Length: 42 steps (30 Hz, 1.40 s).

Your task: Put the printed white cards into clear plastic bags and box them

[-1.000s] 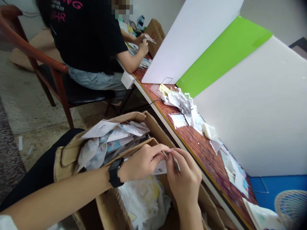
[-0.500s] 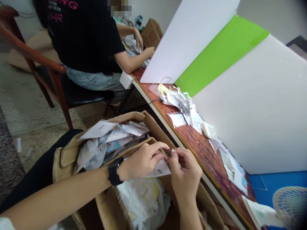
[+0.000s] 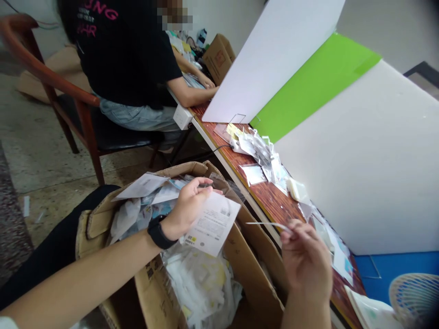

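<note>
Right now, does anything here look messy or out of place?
Yes. The cardboard box beside the table is battered, flaps bent, with packets poking over its rim. A few scraps lie on the floor. The left hand holds a printed sheet, the right hand a clear strip; neither looks damaged.

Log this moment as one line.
left hand: holds printed sheet over cardboard box | right hand: pinches thin clear film | hands: apart

The left hand pinches a white printed paper sheet above the open brown cardboard box. The right hand holds a thin clear plastic sleeve, seen edge-on, near the reddish wooden worktop.
</note>
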Each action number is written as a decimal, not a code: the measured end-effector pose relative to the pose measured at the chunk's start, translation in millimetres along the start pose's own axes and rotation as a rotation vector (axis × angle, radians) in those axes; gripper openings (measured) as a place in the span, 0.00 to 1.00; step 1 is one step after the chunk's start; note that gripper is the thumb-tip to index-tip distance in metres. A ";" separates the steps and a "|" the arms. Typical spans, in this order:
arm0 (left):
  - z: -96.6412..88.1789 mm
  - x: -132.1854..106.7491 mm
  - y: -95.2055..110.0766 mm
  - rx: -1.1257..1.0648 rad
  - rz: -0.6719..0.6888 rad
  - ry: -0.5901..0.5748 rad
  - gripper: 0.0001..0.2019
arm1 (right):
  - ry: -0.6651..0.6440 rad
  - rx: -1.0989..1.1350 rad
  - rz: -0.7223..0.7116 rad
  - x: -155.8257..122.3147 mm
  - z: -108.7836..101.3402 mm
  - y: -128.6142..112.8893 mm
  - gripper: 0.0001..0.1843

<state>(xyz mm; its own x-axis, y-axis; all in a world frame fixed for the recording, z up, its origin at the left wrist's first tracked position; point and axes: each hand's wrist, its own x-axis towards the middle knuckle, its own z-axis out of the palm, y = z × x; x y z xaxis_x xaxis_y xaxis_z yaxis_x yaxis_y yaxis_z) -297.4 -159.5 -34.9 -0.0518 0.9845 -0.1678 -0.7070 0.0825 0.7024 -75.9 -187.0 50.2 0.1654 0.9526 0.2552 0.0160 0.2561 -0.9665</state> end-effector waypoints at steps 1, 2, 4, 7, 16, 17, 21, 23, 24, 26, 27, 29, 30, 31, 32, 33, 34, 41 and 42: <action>0.0 -0.5 0.9 -0.005 0.012 0.011 0.10 | -0.188 -0.070 0.054 -6.0 6.0 -3.5 0.03; 0.1 -1.2 1.7 -0.008 0.025 0.019 0.11 | -0.390 -0.153 0.114 -12.0 12.6 -6.8 0.03; 0.5 -2.7 3.2 -0.011 0.048 0.032 0.12 | -0.741 -0.335 0.228 -23.1 26.6 -11.3 0.06; 0.9 -3.6 4.9 -0.010 0.065 0.045 0.11 | -1.030 -0.625 0.280 -36.2 46.5 -7.4 0.08; 1.4 -2.7 5.8 -0.011 0.081 0.057 0.10 | -0.951 -1.284 -0.016 -60.1 66.5 38.0 0.19; 1.5 -2.8 5.7 -0.016 0.080 0.057 0.10 | -0.960 -1.241 0.050 -57.5 62.1 34.3 0.20; 2.7 -3.4 5.1 -0.037 0.065 0.033 0.09 | -0.747 -0.933 0.268 -37.6 42.6 13.9 0.20; 4.4 -4.5 4.4 -0.043 0.047 0.002 0.08 | -0.444 -0.735 0.257 -27.3 38.8 10.4 0.16; 5.6 -5.2 3.8 -0.044 0.038 -0.016 0.08 | -0.314 -0.644 0.231 -23.3 39.0 11.2 0.16; 8.4 -7.2 2.5 -0.043 0.019 -0.056 0.08 | -0.183 -0.476 0.223 -18.1 42.7 16.1 0.20; 9.8 -8.4 1.7 -0.042 0.008 -0.079 0.08 | -0.167 -0.404 0.241 -16.8 45.3 19.1 0.21; 12.3 -10.7 0.4 -0.038 -0.018 -0.121 0.09 | -0.165 -0.301 0.286 -15.9 49.7 24.6 0.19; 13.2 -11.7 -0.1 -0.037 -0.031 -0.137 0.09 | -0.161 -0.266 0.306 -15.9 50.9 26.5 0.17; 13.8 -12.5 -0.4 -0.035 -0.044 -0.148 0.09 | -0.156 -0.241 0.322 -15.9 51.1 27.8 0.14; 14.0 -13.1 -0.6 -0.033 -0.058 -0.158 0.09 | -0.152 -0.224 0.333 -15.7 50.3 28.8 0.13; 13.8 -13.4 -0.6 -0.028 -0.075 -0.168 0.08 | -0.147 -0.216 0.341 -15.4 48.6 29.5 0.12; 13.2 -13.5 -0.4 -0.022 -0.093 -0.179 0.08 | -0.135 -0.213 0.345 -14.8 46.3 30.1 0.12; 0.1 -10.1 1.9 0.118 -0.256 -0.378 0.06 | -0.064 -0.242 0.326 -9.3 24.9 27.7 0.13; -1.7 -9.1 1.7 0.122 -0.267 -0.420 0.07 | -0.085 -0.251 0.334 -9.2 22.3 25.8 0.13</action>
<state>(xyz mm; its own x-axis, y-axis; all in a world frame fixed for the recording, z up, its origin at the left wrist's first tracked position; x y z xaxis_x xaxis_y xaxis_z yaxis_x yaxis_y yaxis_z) -299.3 -168.6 -33.3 0.4251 0.9019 -0.0771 -0.5682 0.3322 0.7529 -99.0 -185.5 23.6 0.1208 0.9893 -0.0818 0.2164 -0.1067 -0.9705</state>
